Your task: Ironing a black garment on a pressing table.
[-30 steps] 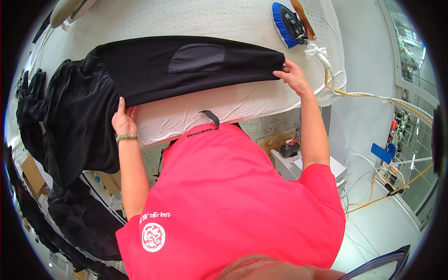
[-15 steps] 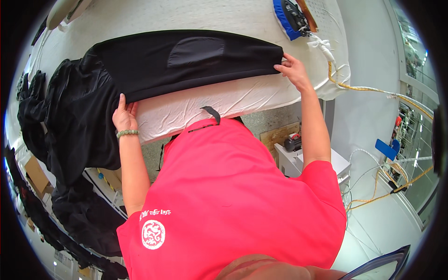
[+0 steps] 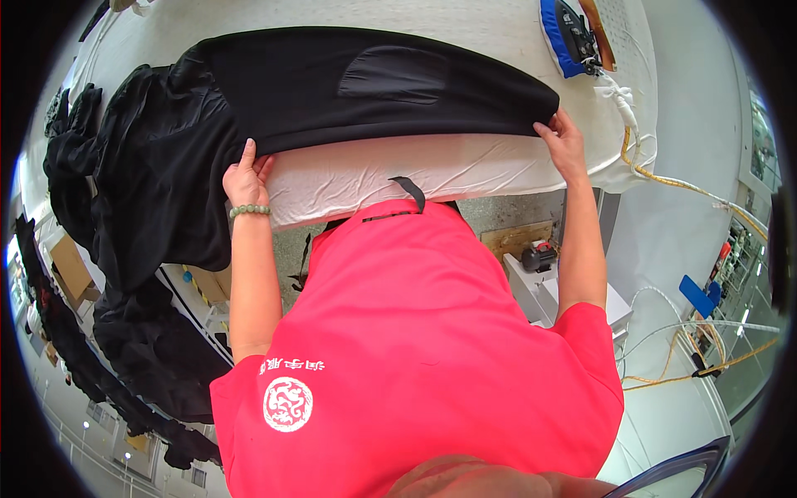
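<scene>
We saw matte, softly napped black cloth lying against a thin white table cover (image 3: 473,162), whose front edge was creased with fine slanting wrinkles. The black garment (image 3: 290,91) rested along the near side of the table, its long, sleeve-like part spread flat, arched along the far edge and tapering toward our right. Farther left, it bunched into deep, slightly glossier folds. On the flat part sat a smooth, round-cornered patch (image 3: 390,76) with a faint sheen.

Our right hand (image 3: 564,143) pinched the narrow end, thumb on the near side and the fingers curled closely around the cloth. Our left hand (image 3: 247,178) touched the lower edge near the folds, thumb raised along the cloth and fingers slightly apart; we could not tell whether it gripped any fabric.

We counted one patch, one bracelet (image 3: 250,210) of rounded green beads on the left wrist, and one iron (image 3: 577,40) with a blue cover, near the table's far right corner. How many black pieces were heaped at left, we could not tell.
</scene>
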`<action>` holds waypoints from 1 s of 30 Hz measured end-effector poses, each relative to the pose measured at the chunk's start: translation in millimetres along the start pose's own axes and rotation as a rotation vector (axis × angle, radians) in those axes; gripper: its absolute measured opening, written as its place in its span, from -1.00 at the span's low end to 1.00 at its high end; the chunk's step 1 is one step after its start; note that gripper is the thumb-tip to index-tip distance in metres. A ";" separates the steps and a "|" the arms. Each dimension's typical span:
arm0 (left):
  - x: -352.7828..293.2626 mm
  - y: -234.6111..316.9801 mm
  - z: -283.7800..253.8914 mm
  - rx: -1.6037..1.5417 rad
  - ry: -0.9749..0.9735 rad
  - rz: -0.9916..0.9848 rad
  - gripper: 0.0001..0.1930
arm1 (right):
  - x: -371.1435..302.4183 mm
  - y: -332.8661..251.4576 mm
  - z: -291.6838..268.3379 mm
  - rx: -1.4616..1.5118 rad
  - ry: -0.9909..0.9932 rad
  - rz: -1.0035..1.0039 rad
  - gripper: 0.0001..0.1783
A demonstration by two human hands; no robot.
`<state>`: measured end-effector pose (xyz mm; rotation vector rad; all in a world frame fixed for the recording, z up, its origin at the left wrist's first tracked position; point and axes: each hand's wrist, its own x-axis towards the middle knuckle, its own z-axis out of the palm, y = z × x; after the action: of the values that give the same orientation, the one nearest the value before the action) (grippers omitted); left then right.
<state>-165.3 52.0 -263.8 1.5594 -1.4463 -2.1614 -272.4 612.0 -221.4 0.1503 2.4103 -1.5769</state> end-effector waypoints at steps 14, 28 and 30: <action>-59.5 16.4 107.7 1.221 -0.742 1.413 -0.91 | -4.5 -70.1 111.2 -0.750 -0.166 -0.668 -0.87; -64.3 -26.0 109.5 1.189 -0.576 1.631 -0.86 | -34.4 -43.9 140.3 -0.860 0.066 -0.581 -0.85; -73.6 -26.9 105.2 1.089 -0.599 1.657 -0.84 | -41.6 -51.2 144.4 -0.817 0.072 -0.625 -0.83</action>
<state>-202.3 173.7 -231.7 -0.6215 -2.6520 -0.6767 -221.3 461.7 -219.6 -0.7640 3.1104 -0.6023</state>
